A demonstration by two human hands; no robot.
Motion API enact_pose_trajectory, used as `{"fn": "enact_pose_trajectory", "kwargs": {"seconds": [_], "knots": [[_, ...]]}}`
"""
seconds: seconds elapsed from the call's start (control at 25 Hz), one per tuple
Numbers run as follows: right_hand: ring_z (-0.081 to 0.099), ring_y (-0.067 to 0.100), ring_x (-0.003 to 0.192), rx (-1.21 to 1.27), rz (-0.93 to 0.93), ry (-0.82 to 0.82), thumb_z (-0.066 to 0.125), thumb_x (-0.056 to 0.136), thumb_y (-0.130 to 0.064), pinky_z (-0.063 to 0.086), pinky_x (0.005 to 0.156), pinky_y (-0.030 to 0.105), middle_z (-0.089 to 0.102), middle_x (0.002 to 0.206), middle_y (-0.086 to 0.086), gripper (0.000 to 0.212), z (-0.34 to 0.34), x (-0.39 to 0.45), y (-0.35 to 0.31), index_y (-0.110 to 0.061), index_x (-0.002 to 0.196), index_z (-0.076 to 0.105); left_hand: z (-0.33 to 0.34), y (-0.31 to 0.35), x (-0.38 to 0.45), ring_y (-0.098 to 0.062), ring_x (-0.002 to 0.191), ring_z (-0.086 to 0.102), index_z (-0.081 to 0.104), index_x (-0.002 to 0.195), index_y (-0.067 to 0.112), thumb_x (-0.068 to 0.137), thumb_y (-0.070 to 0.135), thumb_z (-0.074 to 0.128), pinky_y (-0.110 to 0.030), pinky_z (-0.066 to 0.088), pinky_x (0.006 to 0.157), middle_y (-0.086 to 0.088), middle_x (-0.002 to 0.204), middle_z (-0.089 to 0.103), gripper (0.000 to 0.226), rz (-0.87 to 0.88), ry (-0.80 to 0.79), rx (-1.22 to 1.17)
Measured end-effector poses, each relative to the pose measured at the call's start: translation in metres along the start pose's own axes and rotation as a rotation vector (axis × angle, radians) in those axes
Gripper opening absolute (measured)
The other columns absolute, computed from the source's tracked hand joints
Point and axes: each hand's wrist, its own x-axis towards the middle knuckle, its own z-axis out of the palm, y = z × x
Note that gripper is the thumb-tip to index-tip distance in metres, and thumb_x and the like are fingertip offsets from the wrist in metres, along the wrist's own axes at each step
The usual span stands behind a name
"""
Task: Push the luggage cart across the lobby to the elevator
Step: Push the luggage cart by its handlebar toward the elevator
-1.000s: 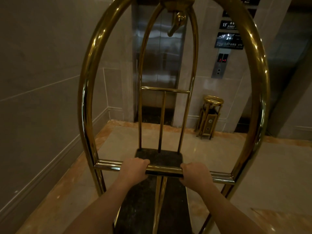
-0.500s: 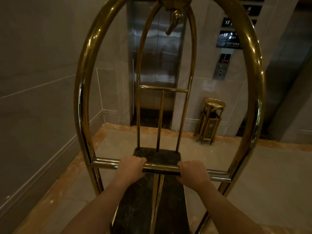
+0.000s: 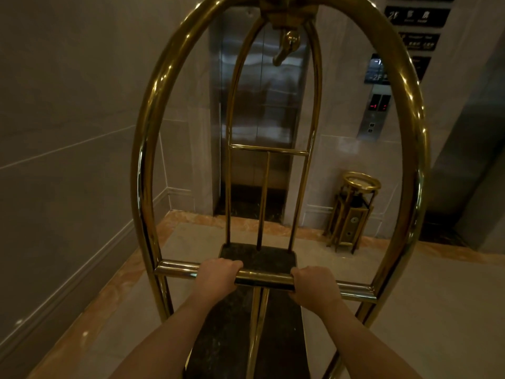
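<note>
1. The left hand (image 3: 217, 274) is wrapped closed over the luggage cart's (image 3: 142, 170) brass crossbar (image 3: 175, 270).
2. The cart faces shut elevator doors (image 3: 276, 105) straight ahead.
3. The right hand (image 3: 314, 284) is clenched on the same bar.
4. A brass ashtray bin (image 3: 352, 212) stands by the wall.

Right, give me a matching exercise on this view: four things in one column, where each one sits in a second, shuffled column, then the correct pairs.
Things:
1. elevator doors
2. brass ash bin
3. call panel
4. left hand

Places:
A. on the wall, right of the doors
B. gripping the cart's crossbar
C. straight ahead, seen through the cart frame, shut
D. on the floor against the wall, right of the doors

Pairs: 1-C, 2-D, 3-A, 4-B
</note>
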Motion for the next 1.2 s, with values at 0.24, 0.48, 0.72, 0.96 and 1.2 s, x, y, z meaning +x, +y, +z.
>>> {"fn": "enact_pose_trajectory", "kwargs": {"seconds": [0.24,0.48,0.72,0.96,1.2], "knots": [[0.045,0.015,0.063,-0.028,0.021,-0.039,0.056,0.091,-0.043,0.034,0.059,0.029,0.049,0.076,-0.004,0.025,0.009,0.071,0.029,-0.023,0.105,0.056,0.016,-0.024,0.075,-0.009,0.081,0.060,0.059,0.102,0.032,0.084,0.028,0.071,-0.028,0.051,0.072,0.009,0.090,0.064,0.021,0.010,-0.019,-0.032],[0.046,0.016,0.065,-0.028,0.084,-0.039,0.057,0.090,-0.043,0.036,0.059,0.030,0.053,0.079,-0.005,0.024,0.020,0.142,0.048,-0.025,0.107,0.057,0.028,-0.055,0.144,-0.011,0.083,0.061,0.058,0.104,0.031,0.086,0.027,0.069,-0.026,0.050,0.073,0.007,0.094,0.065,0.022,0.026,-0.014,-0.027],[0.045,0.012,0.068,0.061,0.130,-0.002,0.060,0.088,-0.040,0.037,0.061,0.027,0.061,0.084,-0.005,0.020,0.035,0.206,0.068,-0.027,0.104,0.061,0.041,-0.082,0.209,-0.012,0.083,0.062,0.058,0.106,0.028,0.088,0.026,0.066,-0.026,0.048,0.070,0.006,0.095,0.065,0.019,0.055,0.015,-0.008],[0.055,0.012,0.072,0.081,0.126,-0.017,0.059,0.089,-0.041,0.047,0.065,0.025,0.064,0.088,-0.006,0.020,0.045,0.263,0.086,-0.028,0.105,0.060,0.049,-0.104,0.263,-0.011,0.079,0.061,0.059,0.104,0.028,0.089,0.028,0.065,-0.023,0.044,0.067,0.007,0.091,0.066,0.016,0.056,0.036,-0.021],[0.060,0.014,0.072,0.023,0.070,0.000,0.059,0.088,-0.044,0.048,0.063,0.027,0.066,0.086,-0.004,0.023,0.056,0.324,0.113,-0.026,0.101,0.061,0.060,-0.124,0.323,-0.015,0.083,0.061,0.058,0.105,0.027,0.089,0.031,0.063,-0.028,0.044,0.068,0.005,0.095,0.066,0.017,0.018,0.046,0.007]]}}
